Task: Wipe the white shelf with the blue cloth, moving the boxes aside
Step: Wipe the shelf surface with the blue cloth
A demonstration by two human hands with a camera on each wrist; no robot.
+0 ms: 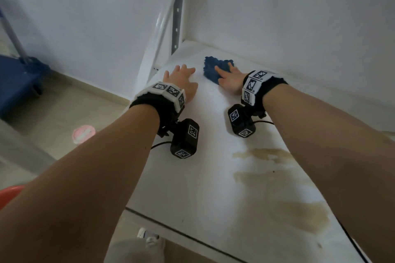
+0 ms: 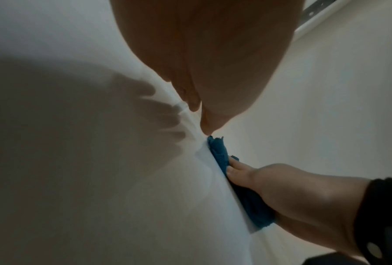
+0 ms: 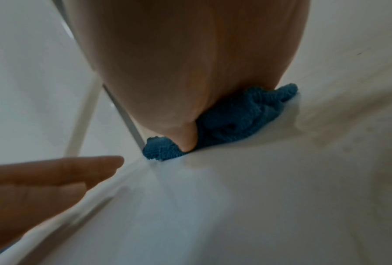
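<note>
The blue cloth (image 1: 211,68) (image 2: 219,154) (image 3: 231,123) lies bunched on the white shelf (image 1: 213,166), near its far left corner. My right hand (image 1: 228,79) (image 3: 190,62) presses on the cloth with spread, straight fingers, the thumb at the cloth's near edge. Beside it, my left hand (image 1: 181,79) (image 2: 213,71) rests flat on the bare shelf by the left edge, holding nothing, its fingertips a little short of the cloth. No boxes are in view.
Brownish stains (image 1: 299,209) mark the near right part of the shelf. A perforated metal upright (image 1: 177,13) stands at the back left corner, with white wall behind. On the floor to the left are a blue cart (image 1: 17,79) and a pink round item (image 1: 83,133).
</note>
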